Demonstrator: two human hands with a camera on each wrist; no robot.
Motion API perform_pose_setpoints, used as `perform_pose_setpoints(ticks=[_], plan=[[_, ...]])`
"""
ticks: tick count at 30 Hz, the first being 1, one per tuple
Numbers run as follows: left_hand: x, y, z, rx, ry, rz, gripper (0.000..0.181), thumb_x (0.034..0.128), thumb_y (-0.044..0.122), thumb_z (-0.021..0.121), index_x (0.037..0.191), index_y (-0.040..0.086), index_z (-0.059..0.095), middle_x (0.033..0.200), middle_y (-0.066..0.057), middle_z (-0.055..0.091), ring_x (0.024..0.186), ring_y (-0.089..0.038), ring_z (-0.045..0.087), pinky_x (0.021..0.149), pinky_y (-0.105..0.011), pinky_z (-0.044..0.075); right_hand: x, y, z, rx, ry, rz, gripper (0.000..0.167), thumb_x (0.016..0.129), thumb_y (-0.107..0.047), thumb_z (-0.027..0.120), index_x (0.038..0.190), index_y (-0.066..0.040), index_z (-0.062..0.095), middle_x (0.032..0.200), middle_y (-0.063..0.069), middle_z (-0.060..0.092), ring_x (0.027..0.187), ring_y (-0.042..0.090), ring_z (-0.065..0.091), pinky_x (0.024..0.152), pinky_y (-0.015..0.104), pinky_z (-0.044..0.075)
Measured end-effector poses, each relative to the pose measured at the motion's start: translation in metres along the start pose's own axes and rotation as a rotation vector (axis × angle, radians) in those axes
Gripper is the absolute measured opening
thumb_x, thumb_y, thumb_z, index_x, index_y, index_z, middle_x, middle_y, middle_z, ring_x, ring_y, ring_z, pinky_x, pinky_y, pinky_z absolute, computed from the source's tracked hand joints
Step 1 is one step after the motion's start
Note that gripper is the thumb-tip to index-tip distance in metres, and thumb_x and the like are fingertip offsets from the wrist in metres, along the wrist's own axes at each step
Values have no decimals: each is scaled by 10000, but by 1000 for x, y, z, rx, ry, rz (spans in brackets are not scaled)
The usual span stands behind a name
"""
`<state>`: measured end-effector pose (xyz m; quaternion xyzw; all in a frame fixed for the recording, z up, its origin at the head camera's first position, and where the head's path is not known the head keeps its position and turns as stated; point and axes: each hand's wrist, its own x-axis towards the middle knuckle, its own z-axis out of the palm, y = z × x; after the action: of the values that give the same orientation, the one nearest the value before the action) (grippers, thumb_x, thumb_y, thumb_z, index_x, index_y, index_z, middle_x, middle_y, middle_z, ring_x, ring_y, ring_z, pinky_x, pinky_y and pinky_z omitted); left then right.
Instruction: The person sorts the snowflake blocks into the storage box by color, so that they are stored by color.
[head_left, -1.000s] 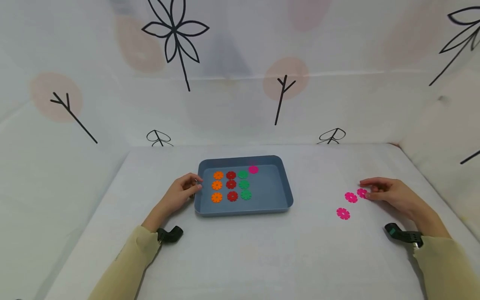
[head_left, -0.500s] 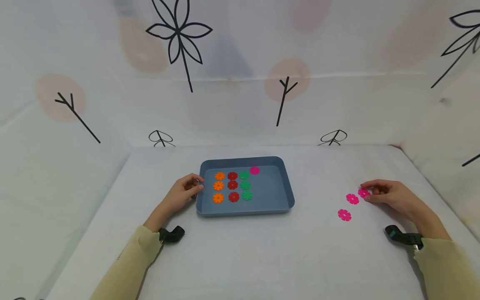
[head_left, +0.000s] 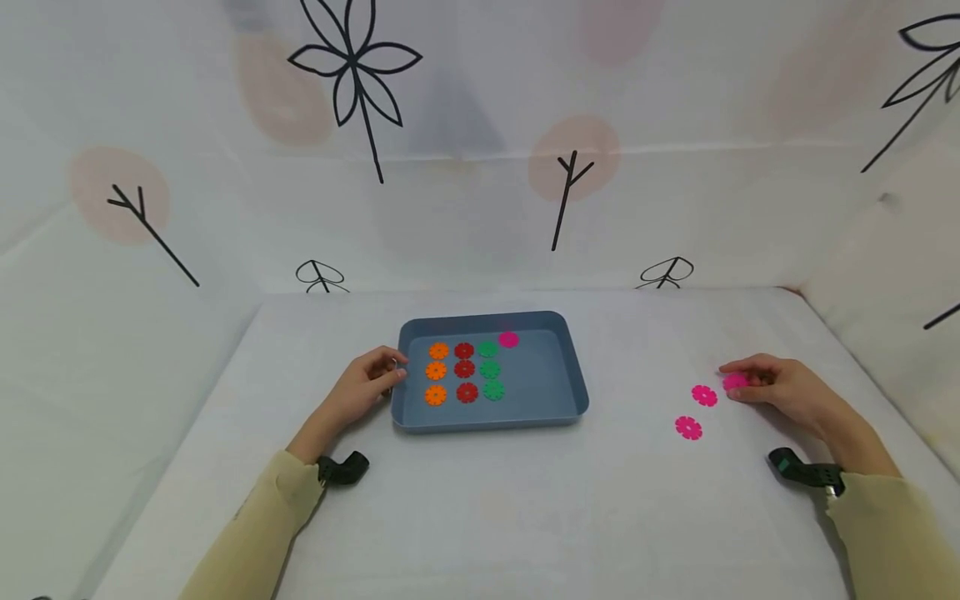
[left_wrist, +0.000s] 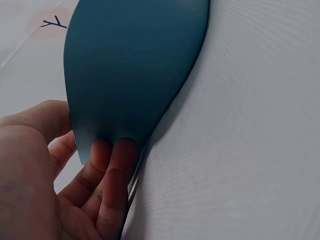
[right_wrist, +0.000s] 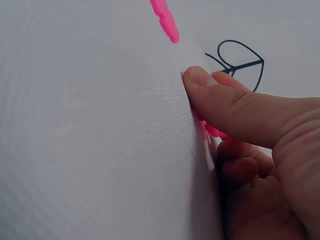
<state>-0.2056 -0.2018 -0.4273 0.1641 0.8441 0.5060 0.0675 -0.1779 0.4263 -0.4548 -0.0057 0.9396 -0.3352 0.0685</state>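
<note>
My left hand (head_left: pixel 362 388) holds the left edge of a blue-grey tray (head_left: pixel 542 379). In the left wrist view the thumb is at the rim and curled fingertips (left_wrist: pixel 125 152) press the outer wall. At the right my right hand (head_left: pixel 791 396) pinches a pink notched flower-shaped disc (head_left: pixel 736 382) low at the table. The thumb hides part of that disc in the right wrist view. Two more pink discs, a nearer one (head_left: pixel 688 427) and a farther one (head_left: pixel 704 395), lie flat to the left of this hand.
Inside the tray stand columns of orange discs (head_left: pixel 436 371), red discs (head_left: pixel 464 368) and green discs (head_left: pixel 491 369). One pink disc (head_left: pixel 508 339) lies by the tray's back wall. A white cloth (head_left: pixel 525 517) covers the table, with patterned fabric (head_left: pixel 465 217) behind.
The pink disc at my right fingers has shifted slightly right and away, in between thumb and fingers. My left hand and the tray stay in place.
</note>
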Motion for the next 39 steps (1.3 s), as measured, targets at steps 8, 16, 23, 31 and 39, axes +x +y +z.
perform_pose_setpoints(ticks=[8,16,23,31,39], plan=[[0,0,1,-6,1,-8,261,1004,119,602,1213,-35,603,920,-107,563,778,-414,528,603,-246,423,2,-1,-1,3,-18,19,592,873,-397,765,1255,20,590,1213,233,512,1073,376,421,709,199,457],[0,1,1,-7,1,-9,261,1002,116,603,1212,-40,602,924,-128,551,775,-419,521,608,-246,419,1,1,1,41,3,25,509,932,-380,705,1254,1,601,1218,199,547,1077,290,418,721,172,444],[-1,3,2,1,3,20,257,995,112,618,1197,-45,614,890,-112,556,727,-375,519,594,-246,420,-1,3,0,106,1,13,466,992,-379,615,1274,-8,587,1210,138,573,1073,200,437,752,155,458],[-2,5,0,5,-10,58,253,994,97,616,1186,-68,628,874,-119,569,749,-429,519,583,-250,430,-3,8,-1,211,56,-2,451,1009,-366,588,1297,-20,554,1061,-187,584,972,-10,508,755,148,491],[-2,3,0,4,0,42,270,1000,105,609,1215,-58,613,897,-130,570,750,-419,522,578,-252,428,1,-11,-5,205,25,-21,447,1019,-332,578,1322,-4,548,1081,-165,608,941,-44,554,764,164,504]])
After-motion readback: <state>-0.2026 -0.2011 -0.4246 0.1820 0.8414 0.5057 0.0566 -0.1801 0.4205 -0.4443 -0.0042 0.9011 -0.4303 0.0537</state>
